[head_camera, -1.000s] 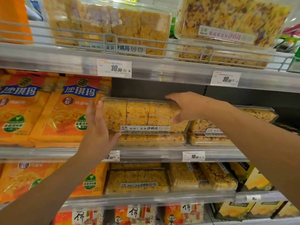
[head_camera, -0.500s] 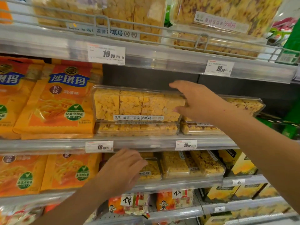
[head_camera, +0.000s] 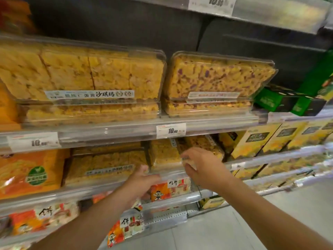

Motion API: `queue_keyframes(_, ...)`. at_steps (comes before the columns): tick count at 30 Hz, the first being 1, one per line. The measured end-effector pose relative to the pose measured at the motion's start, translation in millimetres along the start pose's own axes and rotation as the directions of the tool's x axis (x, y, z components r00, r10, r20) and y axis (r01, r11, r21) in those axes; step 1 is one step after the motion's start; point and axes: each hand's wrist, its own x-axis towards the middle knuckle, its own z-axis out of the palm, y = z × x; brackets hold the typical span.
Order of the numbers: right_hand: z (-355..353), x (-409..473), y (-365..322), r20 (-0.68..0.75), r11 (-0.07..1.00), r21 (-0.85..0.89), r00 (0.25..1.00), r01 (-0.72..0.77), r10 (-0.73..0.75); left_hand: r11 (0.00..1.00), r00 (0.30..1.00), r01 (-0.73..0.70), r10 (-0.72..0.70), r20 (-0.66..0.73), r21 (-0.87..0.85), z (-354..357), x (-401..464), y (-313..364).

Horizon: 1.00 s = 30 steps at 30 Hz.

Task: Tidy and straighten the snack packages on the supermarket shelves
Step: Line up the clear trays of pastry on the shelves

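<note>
Clear plastic sachima box (head_camera: 164,155), lower shelf at six o'clock: both hands have dropped to it from the shelf above. Left hand (head_camera: 142,179) touches its front edge, fingers loosely curled; right hand (head_camera: 201,166) pinches its right corner, so straightening shifts downward.

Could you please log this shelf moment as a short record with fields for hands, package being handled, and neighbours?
left hand: at the front edge of the lower shelf, grip unclear
right hand: fingers curled on the clear snack tray
tray position: lower shelf, angled rather than square
shelf above: two stacks of clear trays, side by side
left neighbour: orange bag
</note>
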Motion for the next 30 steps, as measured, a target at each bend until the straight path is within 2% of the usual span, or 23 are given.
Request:
queue_keyframes(3,39,21,29,0.124,0.98,0.098,0.979,-0.173,0.16,0.974,0.997,0.072,-0.077,-0.013,-0.213,20,23,9)
queue_keyframes(8,85,44,49,0.298,0.904,0.253,0.916,-0.346,0.267,0.872,0.982,0.169,-0.19,0.0,-0.459,45,52,19)
queue_keyframes(11,98,39,49,0.268,0.878,0.343,0.931,-0.333,0.248,0.786,0.971,0.131,-0.226,-0.083,-0.605,56,60,21)
queue_keyframes(14,102,27,45,0.225,0.829,0.484,0.955,-0.28,0.191,0.757,0.945,0.026,-0.233,-0.232,-0.653,57,62,20)
queue_keyframes(16,105,19,42,0.219,0.782,0.559,0.959,-0.274,0.179,0.767,0.926,-0.045,-0.208,-0.315,-0.64,48,57,16)
queue_keyframes(19,104,17,37,0.217,0.704,0.653,0.96,-0.278,0.177,0.848,0.906,-0.103,-0.135,-0.401,-0.519,18,35,12)
queue_keyframes(22,89,35,34,0.234,0.513,0.783,0.931,-0.352,0.281,0.923,0.88,-0.229,0.06,-0.472,-0.31,-27,9,10)
queue_keyframes(24,78,55,31,0.161,0.421,0.85,0.917,-0.316,0.364,0.953,0.865,-0.249,0.139,-0.482,-0.171,-62,-8,6)
queue_keyframes(27,73,80,20,0.166,0.412,0.836,0.884,-0.362,0.437,0.955,0.858,-0.294,0.241,-0.453,-0.05,-111,-30,-6)
queue_keyframes(30,79,95,1,0.185,0.454,0.811,0.899,-0.368,0.398,0.95,0.858,-0.312,0.278,-0.432,-0.008,-153,-42,-18)
